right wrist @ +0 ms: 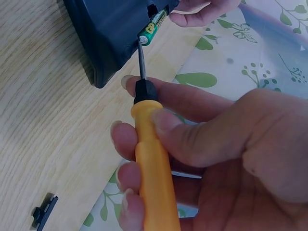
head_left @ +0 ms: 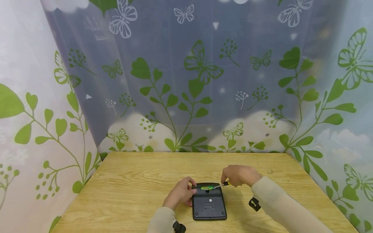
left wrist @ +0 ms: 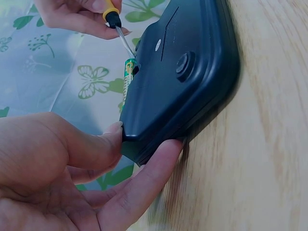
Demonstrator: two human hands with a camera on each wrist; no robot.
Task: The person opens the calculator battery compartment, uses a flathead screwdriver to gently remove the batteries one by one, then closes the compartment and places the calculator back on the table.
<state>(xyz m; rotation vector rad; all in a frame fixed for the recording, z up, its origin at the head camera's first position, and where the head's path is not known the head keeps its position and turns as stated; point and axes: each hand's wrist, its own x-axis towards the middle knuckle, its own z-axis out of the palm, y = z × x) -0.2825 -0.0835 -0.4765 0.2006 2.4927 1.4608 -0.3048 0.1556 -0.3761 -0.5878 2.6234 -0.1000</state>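
At six o'clock, a flat surface (head_left: pixel 140 187) of light yellow wood with wavy lines. At twelve o'clock, a big gray-blue cloth (head_left: pixel 183 87) with green leaves (head_left: pixel 140 68), green butterflies (head_left: pixel 201 63) and white butterflies (head_left: pixel 123 19), and puffy white clouds (head_left: pixel 132 124) along the bottom. At nine o'clock, a pale pinkish cloth (head_left: pixel 38 81) with a big green leaf (head_left: pixel 10 102). At three o'clock, a pale blue cloth (head_left: pixel 344 139), with a large green butterfly (head_left: pixel 353 63) toward two o'clock.
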